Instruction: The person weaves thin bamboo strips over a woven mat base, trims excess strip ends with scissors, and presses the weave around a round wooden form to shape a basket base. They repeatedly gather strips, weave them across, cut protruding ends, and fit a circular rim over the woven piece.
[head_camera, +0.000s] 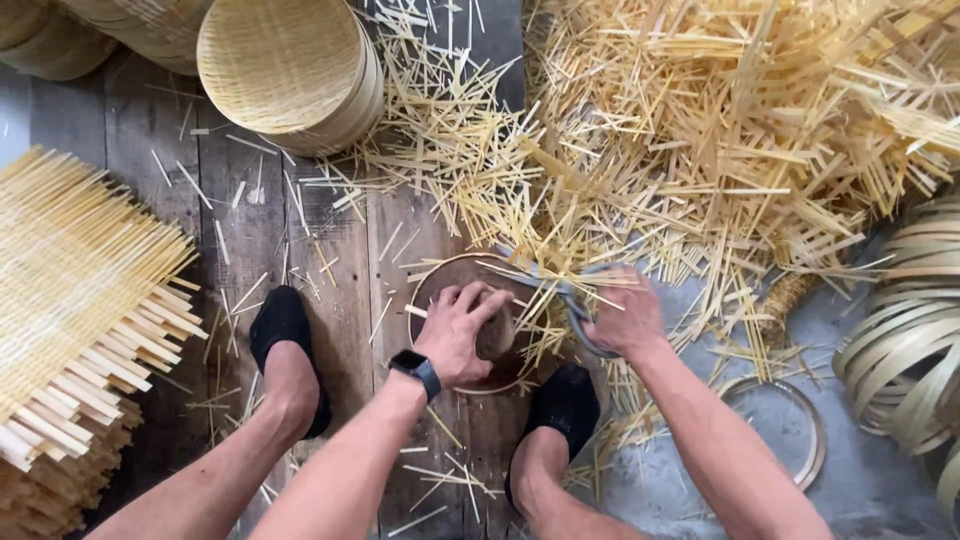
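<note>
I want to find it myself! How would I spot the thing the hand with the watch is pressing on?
Start at the big heap of pale bamboo offcuts and come down to its near edge, between the two black shoes. There the left hand presses a round brown wooden disc. It is the only dark, flat, round piece among the yellow sticks.

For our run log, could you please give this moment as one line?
left hand: presses round mat | right hand: grips shears | trimmed strips around

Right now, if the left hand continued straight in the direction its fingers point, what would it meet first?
The left hand points up and right across the round wooden disc. It would probably first meet the loose bamboo strips lying over the disc's far edge, though depth is unclear.
</note>
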